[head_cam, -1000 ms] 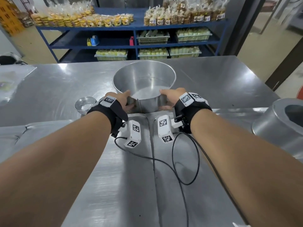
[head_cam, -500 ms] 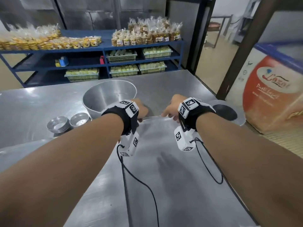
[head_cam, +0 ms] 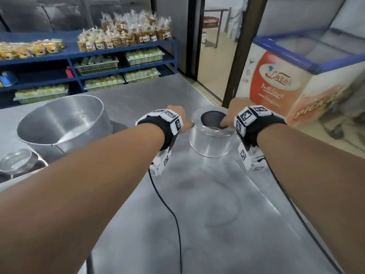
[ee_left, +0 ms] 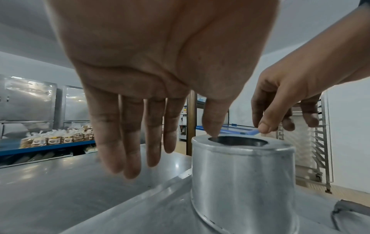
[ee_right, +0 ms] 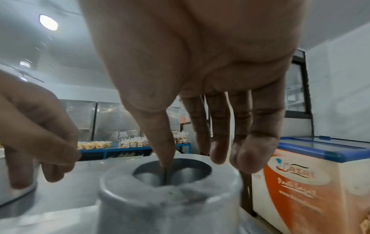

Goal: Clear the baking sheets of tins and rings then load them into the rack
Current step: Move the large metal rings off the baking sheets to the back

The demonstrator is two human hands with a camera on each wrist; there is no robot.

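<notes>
While hands (head_cam: 178, 117) (head_cam: 235, 111) hover, right thumb enters tube tin (head_cam: 211, 141).

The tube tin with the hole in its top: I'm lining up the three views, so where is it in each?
Head: tube tin right of centre, between both hands.
Left wrist: lower right.
Right wrist: bottom centre, blurred.
Shared landmark: the blue-lidded chest freezer.

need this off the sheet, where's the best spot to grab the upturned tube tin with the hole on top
Probably by the hole's edge, from above. The tube tin stands open end down on the baking sheet, its smooth wall flaring downward, so side grips may slip. The right hand already reaches its thumb into the hole; the left hand is at the opposite rim.
</notes>
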